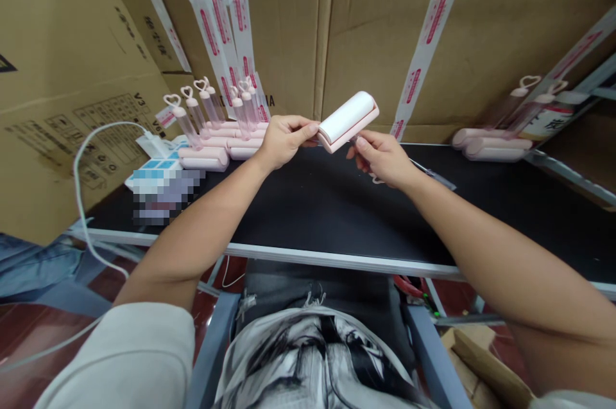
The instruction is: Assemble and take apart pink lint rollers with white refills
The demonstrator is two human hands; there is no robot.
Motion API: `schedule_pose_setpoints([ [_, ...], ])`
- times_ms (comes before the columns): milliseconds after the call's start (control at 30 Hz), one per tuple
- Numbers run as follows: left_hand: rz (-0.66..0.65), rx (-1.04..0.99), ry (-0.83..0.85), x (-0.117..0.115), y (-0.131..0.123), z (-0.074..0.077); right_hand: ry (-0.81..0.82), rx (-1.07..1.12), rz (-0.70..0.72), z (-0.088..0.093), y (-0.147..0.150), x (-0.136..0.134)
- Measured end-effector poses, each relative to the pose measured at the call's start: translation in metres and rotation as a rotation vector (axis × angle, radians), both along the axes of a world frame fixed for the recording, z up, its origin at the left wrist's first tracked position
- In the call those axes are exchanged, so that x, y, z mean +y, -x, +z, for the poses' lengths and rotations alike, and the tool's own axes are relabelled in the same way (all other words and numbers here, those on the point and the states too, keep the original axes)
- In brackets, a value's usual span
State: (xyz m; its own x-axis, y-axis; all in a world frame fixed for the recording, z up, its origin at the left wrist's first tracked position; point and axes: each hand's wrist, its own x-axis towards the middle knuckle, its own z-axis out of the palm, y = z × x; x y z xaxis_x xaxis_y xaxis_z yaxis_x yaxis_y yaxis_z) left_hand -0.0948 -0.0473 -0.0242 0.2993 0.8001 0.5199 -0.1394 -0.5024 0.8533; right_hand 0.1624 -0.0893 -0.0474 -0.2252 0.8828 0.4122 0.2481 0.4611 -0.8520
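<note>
A pink lint roller [347, 120] with a white roll is held in the air above the black table [312, 203]. My left hand [283, 139] is closed on its left end, thumb and fingers pinching it. My right hand [380, 158] is closed around the lower right part, where the roller's handle is hidden behind the fingers. Both hands hover a little above the table's far middle.
Several finished pink rollers with heart-topped handles [212, 133] stand in a group at the far left, and two more [495, 139] lie at the far right. Cardboard boxes [289, 24] wall the back and left. A white cable [81, 191] and a blue-white pack [154, 171] sit at the left.
</note>
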Motion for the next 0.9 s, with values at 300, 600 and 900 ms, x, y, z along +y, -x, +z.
schedule_pose_setpoints([
  [300, 0.016, -0.035, 0.043, -0.002, -0.002, 0.004, -0.084, -0.026, -0.006, 0.004, 0.004, -0.003],
  [600, 0.048, -0.057, 0.048, -0.002, -0.004, 0.005, -0.102, -0.053, -0.039, 0.007, 0.006, -0.008],
  [900, 0.047, 0.136, 0.058, 0.035, -0.017, -0.002, -0.146, 0.034, -0.114, 0.015, 0.003, -0.006],
])
